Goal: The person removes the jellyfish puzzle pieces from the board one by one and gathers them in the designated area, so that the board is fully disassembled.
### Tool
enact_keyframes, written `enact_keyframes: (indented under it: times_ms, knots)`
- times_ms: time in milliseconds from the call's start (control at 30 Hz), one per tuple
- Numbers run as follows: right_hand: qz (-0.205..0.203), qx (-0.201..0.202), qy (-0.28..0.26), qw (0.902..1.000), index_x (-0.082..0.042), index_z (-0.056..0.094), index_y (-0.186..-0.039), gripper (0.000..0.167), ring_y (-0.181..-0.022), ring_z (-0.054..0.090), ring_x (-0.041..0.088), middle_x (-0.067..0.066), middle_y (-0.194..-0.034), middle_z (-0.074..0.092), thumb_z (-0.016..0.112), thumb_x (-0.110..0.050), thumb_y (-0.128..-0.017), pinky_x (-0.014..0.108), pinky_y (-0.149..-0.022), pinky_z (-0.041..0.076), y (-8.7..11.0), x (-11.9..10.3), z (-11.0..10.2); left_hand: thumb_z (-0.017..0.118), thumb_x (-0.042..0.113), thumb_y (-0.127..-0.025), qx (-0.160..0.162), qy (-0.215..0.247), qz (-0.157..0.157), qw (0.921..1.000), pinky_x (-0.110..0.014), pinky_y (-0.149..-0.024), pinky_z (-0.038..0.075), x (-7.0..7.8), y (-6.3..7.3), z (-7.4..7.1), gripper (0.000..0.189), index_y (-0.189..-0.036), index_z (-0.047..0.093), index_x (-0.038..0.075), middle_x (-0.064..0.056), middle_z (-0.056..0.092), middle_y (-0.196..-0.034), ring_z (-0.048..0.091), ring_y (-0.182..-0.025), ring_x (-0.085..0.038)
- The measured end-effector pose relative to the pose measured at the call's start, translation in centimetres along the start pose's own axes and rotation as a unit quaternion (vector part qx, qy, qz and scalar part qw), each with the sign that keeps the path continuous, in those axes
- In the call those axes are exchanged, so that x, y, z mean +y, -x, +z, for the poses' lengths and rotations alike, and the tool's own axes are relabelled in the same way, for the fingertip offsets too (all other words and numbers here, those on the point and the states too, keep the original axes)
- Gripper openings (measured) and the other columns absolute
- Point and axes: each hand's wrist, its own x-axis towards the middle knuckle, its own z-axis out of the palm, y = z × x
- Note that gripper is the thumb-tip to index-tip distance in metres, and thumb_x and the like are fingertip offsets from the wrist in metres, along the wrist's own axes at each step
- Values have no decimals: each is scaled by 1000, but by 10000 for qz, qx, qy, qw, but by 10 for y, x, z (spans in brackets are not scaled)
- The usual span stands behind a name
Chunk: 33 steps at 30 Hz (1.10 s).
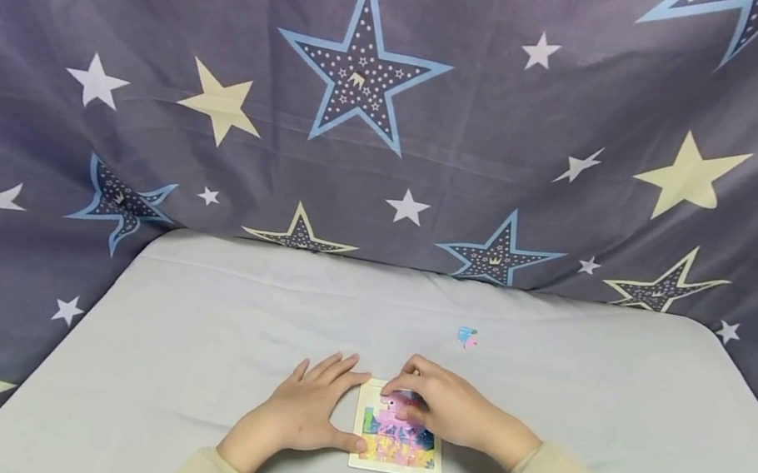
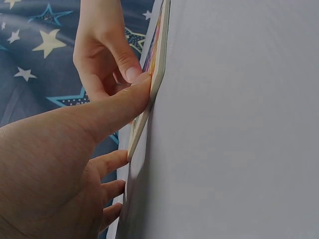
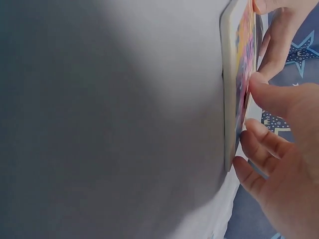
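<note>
Puzzle [image 1: 399, 436] sits well in from the worktop [image 1: 221, 310]'s far edge, left hand [image 1: 304, 414] splayed against it, probably so it won't slide, right hand [image 1: 454, 404] bent over it, can't tell if pinching anything.

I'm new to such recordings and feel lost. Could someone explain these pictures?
No machine here: the left grip and right grip are simply a person's bare hands. The wide picture comes from a camera on the head; the two close ones, from cameras on each wrist. On the pale surface lie a small framed puzzle and, beyond it, what looks like a loose piece. The left grip touches the puzzle's left edge; the right grip bends over the inset pieces, though whether it holds one can't be seen.
</note>
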Motion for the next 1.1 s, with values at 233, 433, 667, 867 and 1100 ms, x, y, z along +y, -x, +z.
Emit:
enact_keyframes:
  times_ms: [233, 433, 667, 867, 1100]
  knots:
    - [99, -92, -80, 9999, -16, 72, -114, 25, -90, 56, 6, -6, -105, 56, 74, -13, -89, 27, -83, 52, -4, -1, 1, 71, 68, -75, 39, -13, -8, 10000, -64, -116, 9, -2, -1, 2, 93, -150, 44, 19, -7, 26, -162, 17, -149, -30]
    - [134, -111, -184, 9997, -16, 72, -108, 21, -91, 56, 6, -5, -106, 56, 73, -8, -89, 28, -84, 52, -7, -2, 1, 71, 68, -75, 29, 9, -5, 10000, -63, -116, 9, -2, -1, 3, 93, -150, 44, 19, -7, 25, -162, 17, -149, -30]
    - [61, -87, -176, 9998, -18, 72, -104, 24, -87, 53, 7, -6, -106, 55, 74, -2, -86, 24, -79, 50, -8, -4, 3, 71, 67, -76, 25, 23, 44, 10000, -65, -115, 11, 0, 1, -1, 93, -149, 44, 17, -9, 26, -161, 18, -149, -32]
    - [93, 25, -150, 9998, -17, 71, -104, 26, -85, 52, 8, -6, -98, 55, 73, 1, -85, 23, -76, 49, -6, -4, 5, 71, 66, -76, 3, 17, 43, 10000, -65, -115, 10, -1, 0, 1, 92, -150, 44, 17, -9, 26, -161, 18, -149, -32]
    - [137, 213, -214, 9994, -16, 69, -105, 29, -82, 51, 9, -5, -96, 52, 73, 4, -84, 23, -73, 49, -5, -5, 6, 71, 67, -76, 8, 41, 16, 10000, -64, -116, 10, 0, 1, 0, 93, -150, 44, 18, -8, 26, -162, 17, -149, -31]
